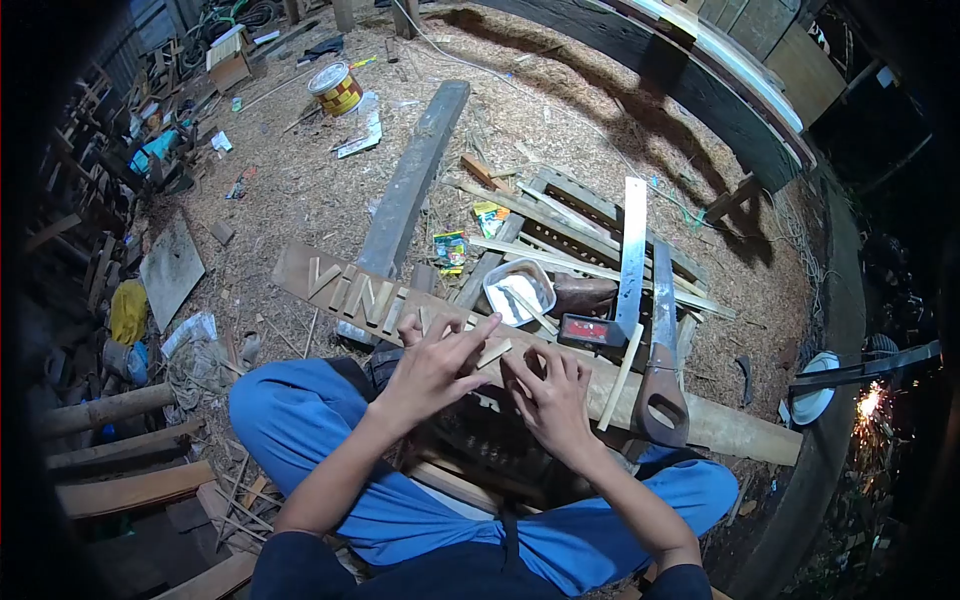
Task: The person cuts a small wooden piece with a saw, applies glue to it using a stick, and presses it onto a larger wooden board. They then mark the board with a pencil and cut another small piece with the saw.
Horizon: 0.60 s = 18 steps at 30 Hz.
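Observation:
A long wooden board (740,428) lies across in front of my knees. Small wood strips (372,300) rest on its left part in letter-like shapes. Over the board's middle, my left hand (437,362) has its fingers bent, with a short pale wood piece (493,353) at its fingertips. Close on the right, my right hand (550,395) is curled near the same piece; what its fingers hold, if anything, is too small to make out. A white tub (519,290) with white paste stands behind the board, beside a small box with red contents (590,329).
A handsaw (662,390), a metal ruler (632,250) and a thin stick (621,378) lie to the right. Behind are slatted wood pieces (570,225) and a grey beam (415,180). A bucket (336,88) stands farther back. Sparks (870,402) show at far right.

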Tool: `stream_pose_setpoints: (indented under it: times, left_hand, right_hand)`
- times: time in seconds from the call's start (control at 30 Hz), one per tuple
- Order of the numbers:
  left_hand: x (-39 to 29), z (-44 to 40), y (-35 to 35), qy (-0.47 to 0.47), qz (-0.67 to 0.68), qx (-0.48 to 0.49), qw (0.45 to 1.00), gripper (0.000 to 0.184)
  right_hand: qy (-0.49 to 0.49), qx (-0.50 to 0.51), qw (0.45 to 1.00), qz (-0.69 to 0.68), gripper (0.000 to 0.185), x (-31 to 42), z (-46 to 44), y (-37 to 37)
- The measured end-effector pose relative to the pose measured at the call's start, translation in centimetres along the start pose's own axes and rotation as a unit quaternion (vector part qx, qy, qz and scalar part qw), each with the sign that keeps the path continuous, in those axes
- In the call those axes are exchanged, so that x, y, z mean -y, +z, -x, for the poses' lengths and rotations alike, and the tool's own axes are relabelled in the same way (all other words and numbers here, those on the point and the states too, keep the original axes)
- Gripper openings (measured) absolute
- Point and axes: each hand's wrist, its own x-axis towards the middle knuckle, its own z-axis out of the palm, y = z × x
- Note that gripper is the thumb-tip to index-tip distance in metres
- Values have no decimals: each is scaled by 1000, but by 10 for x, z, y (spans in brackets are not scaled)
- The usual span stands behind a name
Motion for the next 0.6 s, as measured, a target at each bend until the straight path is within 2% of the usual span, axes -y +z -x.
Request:
stream_pose_setpoints:
  times: [0.07, 0.23, 0.43, 0.47, 0.53, 0.6]
  left_hand:
    - [5, 0, -12, -13, -17, 8, 1000, 88]
    - [14, 0, -23, -1, -39, 47, 998, 87]
    - [15, -15, -23, 58, 8, 128, 990, 84]
    - [16, -16, -19, 58, 8, 128, 990, 84]
    - [21, -19, -7, 109, -9, 42, 993, 88]
    - [26, -19, -1, 92, 5, 51, 994, 90]
  right_hand:
    - [7, -2, 1000, -1, 49, 0, -1, 0]
    - [-4, 29, 1000, 4, 57, 1, -6, -5]
    - [-22, 40, 999, 21, 57, -2, -12, -6]
    - [-27, 43, 998, 29, 57, -3, -12, -7]
    - [-27, 46, 998, 30, 58, -3, -13, -7]
    - [-25, 49, 998, 29, 58, -3, -13, -5]
